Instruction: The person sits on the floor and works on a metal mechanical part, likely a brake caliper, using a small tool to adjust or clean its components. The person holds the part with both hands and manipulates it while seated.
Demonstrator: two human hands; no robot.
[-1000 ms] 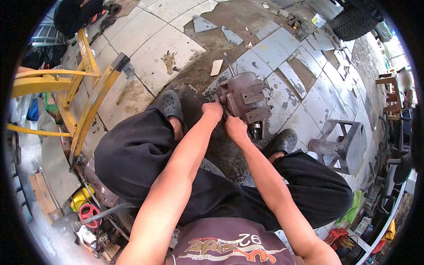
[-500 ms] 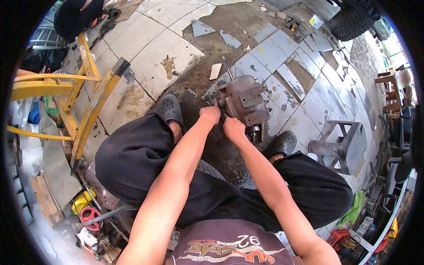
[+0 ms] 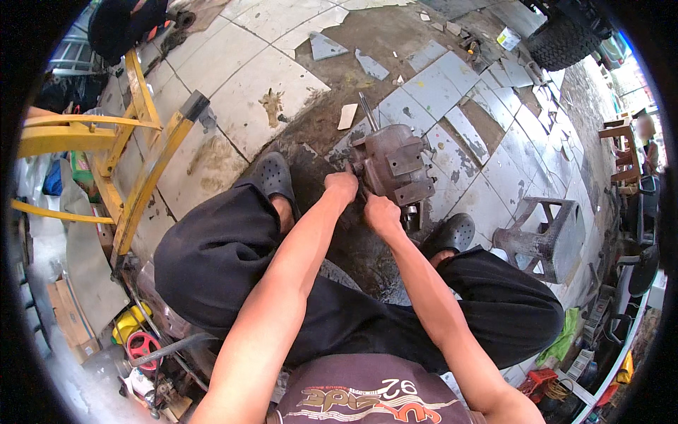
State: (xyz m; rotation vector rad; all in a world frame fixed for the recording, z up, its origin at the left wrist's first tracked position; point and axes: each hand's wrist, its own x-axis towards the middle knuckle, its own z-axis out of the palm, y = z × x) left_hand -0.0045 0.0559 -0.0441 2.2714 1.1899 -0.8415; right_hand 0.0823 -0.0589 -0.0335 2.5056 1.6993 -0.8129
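1. Little has changed over the last second: the metal casting (image 3: 390, 147) keeps its place on the floor, and both your hands stay at its near left side. The slight drift of everything together looks like your head moving. That suggests steady, close work at one spot on the casting.

2. Your left hand (image 3: 341, 186) is curled, its fingertips at the casting's left edge beside a small round boss. Whether they pinch something there, you can't tell from this angle.

3. Your right hand (image 3: 382, 213) is just beside it, fingers bent in and forefinger reaching toward the same edge; its grip is hidden too.

4. The casting lies ahead of you, between your two dark, perforated rubber clogs (image 3: 271, 177). Its body is blocky, brownish grey and dull, with rounded shoulders and flat raised pads (image 3: 405, 160). A slim, straight metal shaft (image 3: 367, 112) sticks out of the far side, and a shiny round fitting (image 3: 409, 218) shows at the near end.

5. Around it, grey-blue floor tiles (image 3: 424, 102) are cracked and scuffed, with rough dark ground between them. A worn grey stool (image 3: 559, 240) lies to your right; a yellow metal frame (image 3: 145, 187), paint chipped, stands to your left.
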